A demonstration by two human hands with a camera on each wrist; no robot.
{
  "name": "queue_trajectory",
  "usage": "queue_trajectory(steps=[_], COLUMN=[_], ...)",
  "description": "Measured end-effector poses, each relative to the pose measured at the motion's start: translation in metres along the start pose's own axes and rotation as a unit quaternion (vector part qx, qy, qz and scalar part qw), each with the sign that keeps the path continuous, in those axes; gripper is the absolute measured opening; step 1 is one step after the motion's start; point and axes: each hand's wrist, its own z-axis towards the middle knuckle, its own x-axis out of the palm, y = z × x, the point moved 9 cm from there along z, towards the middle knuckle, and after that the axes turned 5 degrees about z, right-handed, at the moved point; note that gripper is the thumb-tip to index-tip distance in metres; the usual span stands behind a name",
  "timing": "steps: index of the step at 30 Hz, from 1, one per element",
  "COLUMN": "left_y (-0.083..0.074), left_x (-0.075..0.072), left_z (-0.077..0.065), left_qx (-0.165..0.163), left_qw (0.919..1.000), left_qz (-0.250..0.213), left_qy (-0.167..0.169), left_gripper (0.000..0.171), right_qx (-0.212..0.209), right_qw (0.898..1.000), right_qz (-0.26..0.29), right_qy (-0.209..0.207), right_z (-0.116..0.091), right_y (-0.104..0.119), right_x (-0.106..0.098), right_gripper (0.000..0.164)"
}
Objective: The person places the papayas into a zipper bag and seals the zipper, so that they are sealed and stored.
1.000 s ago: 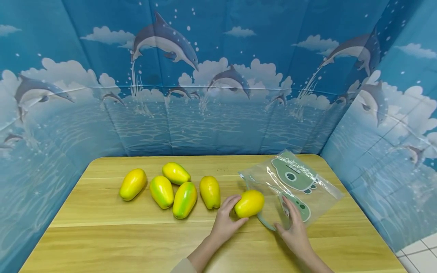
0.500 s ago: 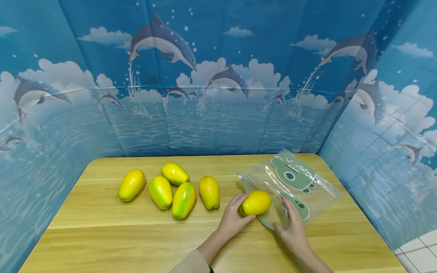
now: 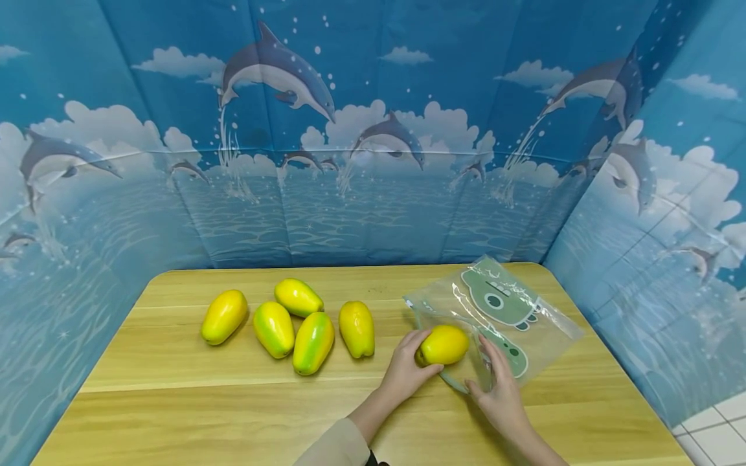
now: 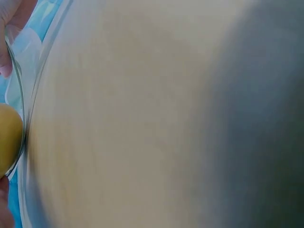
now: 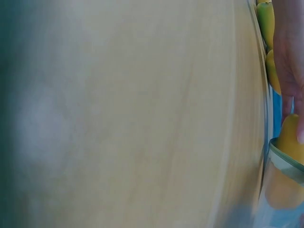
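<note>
My left hand grips a glossy yellow oval fruit by its left end, thumb in front and fingers behind. The fruit's right end is in the mouth of a clear plastic bag printed with green cartoon shapes. In the right wrist view, the bag's green rim crosses the fruit, whose lower part shows through the film. My right hand holds the bag's mouth near its front edge, index finger and thumb spread apart. Part of that grip is hidden. The left wrist view catches the fruit at its left edge.
Left of the bag, several more yellow-green fruits lie on the wooden table; the nearest fruit lies just beyond my left hand. A dolphin-print curtain stands behind the table and along its right side.
My left hand has moved right with the fruit, bringing it from the bag's rim further into the mouth. My right hand and the other fruits have stayed nearly still.
</note>
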Motion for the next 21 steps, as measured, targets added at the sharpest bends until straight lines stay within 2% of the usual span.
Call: queue_trajectory(steps=[11,15,18,21], left_y=[-0.001,0.0,0.002,0.002], left_x=[0.007,0.01,0.012,0.011], left_z=[0.01,0.013,0.015,0.016], left_qx=[-0.03,-0.051,-0.067,-0.068], left_qw=[0.9992,0.9983,0.9976,0.9973], left_qz=[0.025,0.029,0.018,-0.003], left_qy=[0.002,-0.001,-0.007,-0.027], left_gripper=[0.061,0.06,0.059,0.057], right_qx=[-0.02,-0.02,-0.019,-0.02], right_qw=[1.0,1.0,1.0,1.0], right_qz=[0.01,0.01,0.008,0.009], right_qy=[-0.005,-0.006,-0.006,-0.008], right_z=[-0.001,0.0,0.0,0.001], right_y=[0.003,0.002,0.002,0.002], right_x=[0.002,0.001,0.001,0.001], right_gripper=[0.096,0.096,0.095,0.095])
